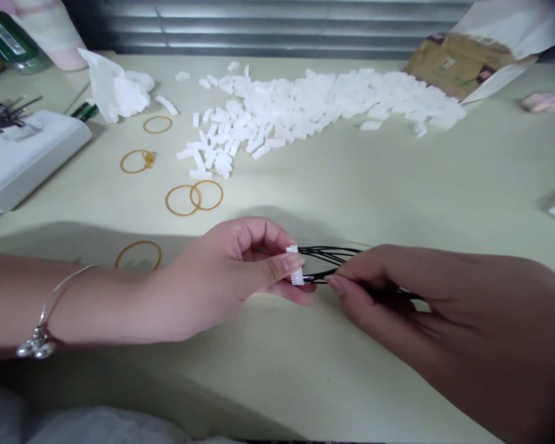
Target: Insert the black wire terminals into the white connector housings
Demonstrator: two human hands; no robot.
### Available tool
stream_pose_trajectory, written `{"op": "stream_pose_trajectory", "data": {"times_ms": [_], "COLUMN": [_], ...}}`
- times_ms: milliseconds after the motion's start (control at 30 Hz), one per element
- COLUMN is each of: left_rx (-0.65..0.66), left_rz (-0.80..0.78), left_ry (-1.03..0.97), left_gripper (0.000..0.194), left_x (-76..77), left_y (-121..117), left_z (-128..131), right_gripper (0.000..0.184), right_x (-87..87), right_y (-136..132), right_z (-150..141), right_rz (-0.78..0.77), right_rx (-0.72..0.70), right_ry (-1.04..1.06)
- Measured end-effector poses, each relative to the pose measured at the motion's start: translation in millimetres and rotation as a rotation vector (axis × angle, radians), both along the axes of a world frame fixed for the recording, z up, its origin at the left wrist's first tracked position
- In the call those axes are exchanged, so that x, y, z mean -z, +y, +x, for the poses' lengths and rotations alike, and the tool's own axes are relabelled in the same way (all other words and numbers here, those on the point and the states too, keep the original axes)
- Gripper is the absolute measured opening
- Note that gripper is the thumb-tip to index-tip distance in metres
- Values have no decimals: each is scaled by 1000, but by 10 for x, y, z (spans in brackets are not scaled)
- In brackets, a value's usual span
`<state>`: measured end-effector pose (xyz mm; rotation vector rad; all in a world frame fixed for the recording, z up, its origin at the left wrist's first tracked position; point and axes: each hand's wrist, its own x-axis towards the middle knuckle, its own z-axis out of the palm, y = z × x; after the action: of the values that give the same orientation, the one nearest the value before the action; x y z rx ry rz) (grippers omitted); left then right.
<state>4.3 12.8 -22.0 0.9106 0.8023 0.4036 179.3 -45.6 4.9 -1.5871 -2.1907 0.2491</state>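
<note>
Between the thumb and fingers of my left hand is a small white connector housing, partly covered by the thumb. Several thin black wires run from its right side toward my right hand. That hand is closed, pinching a black wire close to the connector, while the rest of the bundle passes under its fingers. A metal terminal seems to show at the connector's lower right edge; how far in it sits I cannot tell. Both hands are held above the pale table.
A long heap of white connector housings lies at the back. Several rubber bands are spread on the left. Crumpled tissue, a white box with black wires on it, and a green bottle stand left; a brown packet lies back right.
</note>
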Motion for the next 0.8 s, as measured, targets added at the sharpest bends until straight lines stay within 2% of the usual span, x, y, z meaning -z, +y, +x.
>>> {"op": "stream_pose_trajectory", "data": {"times_ms": [200,333,433,567,733,800], "left_rx": [-5,-17,-29,-28,-73,-107], "left_rz": [3,-10,43,67,14,-15], "left_ry": [3,-5,92,53,31,-40], "left_gripper": [8,8,13,14,14,14], "left_x": [-28,-46,13,116,-23,-68], "left_y": [6,-13,-23,10,-17,-27], "left_z": [22,13,-25,-30,27,53], "right_gripper": [23,19,20,24,20,16], "right_x": [-2,14,-8,-32,-15,12], "right_y": [30,15,0,28,24,10], "right_z": [34,70,65,78,79,83], "right_rz": [-35,9,52,71,220,251], "right_rx": [-17,-73,-130,-188,-210,-216], "right_ry": [49,46,31,-69,-54,-30]}}
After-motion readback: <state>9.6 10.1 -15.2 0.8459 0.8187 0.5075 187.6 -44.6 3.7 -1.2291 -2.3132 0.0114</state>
